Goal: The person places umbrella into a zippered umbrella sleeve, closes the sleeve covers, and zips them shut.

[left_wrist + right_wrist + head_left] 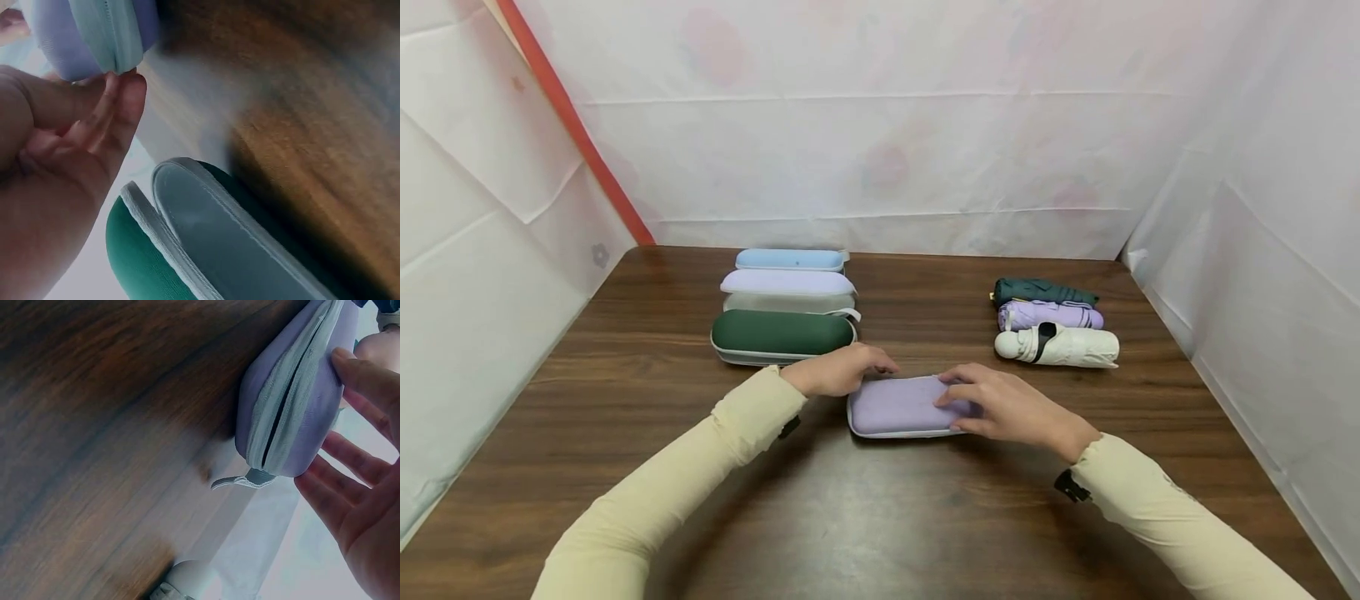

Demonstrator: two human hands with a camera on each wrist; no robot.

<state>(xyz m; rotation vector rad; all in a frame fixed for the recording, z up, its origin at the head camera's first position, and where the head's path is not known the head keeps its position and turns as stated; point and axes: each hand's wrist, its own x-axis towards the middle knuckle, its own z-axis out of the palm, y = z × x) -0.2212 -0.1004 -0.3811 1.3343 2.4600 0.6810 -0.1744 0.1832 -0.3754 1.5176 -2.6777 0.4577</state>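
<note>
A purple zip case point(898, 406) with a light trim lies on the table in front of me. Bunched at its left end are the fingers of my left hand point(841, 369), and the left wrist view shows their tips pinched at the zip band point(119, 37). My right hand point(1000, 406) holds the right end, thumb at the near side and fingers spread over the lid towards the back. Along this end, in the right wrist view, a dark slit point(284, 409) runs between the zip edges. A small grey tab point(250, 479) sticks out at the corner.
A dark green case point(782, 332) lies just behind my left hand, its lid slightly parted in the left wrist view. Beyond it stand a grey case point(775, 302), a pale lilac case point(786, 282) and a blue case point(790, 259). Folded umbrellas, white point(1075, 347), purple point(1048, 316) and dark green point(1041, 292), lie right.
</note>
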